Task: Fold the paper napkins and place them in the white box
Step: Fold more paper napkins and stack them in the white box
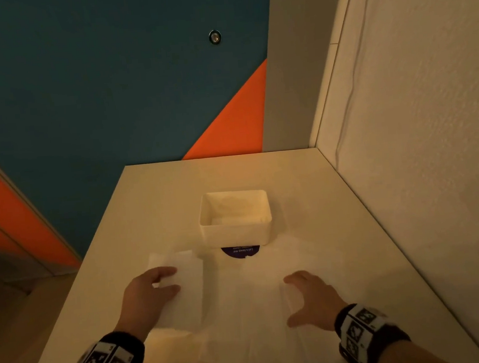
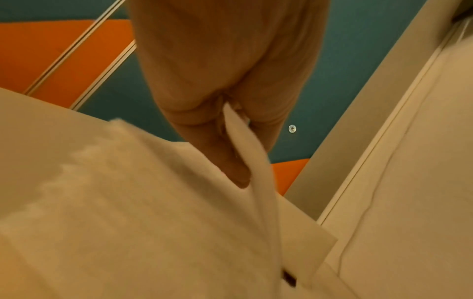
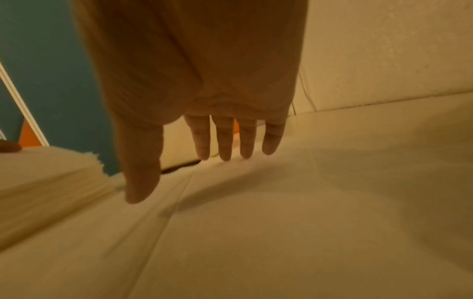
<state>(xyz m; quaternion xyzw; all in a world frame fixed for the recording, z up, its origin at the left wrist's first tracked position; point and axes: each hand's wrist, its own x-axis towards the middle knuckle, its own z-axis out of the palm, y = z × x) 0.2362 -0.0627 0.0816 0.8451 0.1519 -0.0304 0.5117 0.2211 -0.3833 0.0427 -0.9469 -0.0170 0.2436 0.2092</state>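
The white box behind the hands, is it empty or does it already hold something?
Not empty. The white rectangular plastic box holds what looks like white folded paper on its bottom; how many pieces, cannot tell.

You see a white box (image 1: 236, 230) on a cream-white table (image 1: 337, 216), everything tinted amber by warm light. The napkins (image 1: 184, 290) are white too; the left wrist view shows a faint embossed dotted texture on one (image 2: 107, 182). Under the box peeks a dark purple round sticker (image 1: 240, 252) with small white lettering. The wall (image 1: 93, 78) behind is teal with orange triangles (image 1: 236, 120). The side wall (image 1: 428, 107) is off-white and grainy. Your wristbands (image 1: 361, 330) are black with white panels bearing black square marker patterns.
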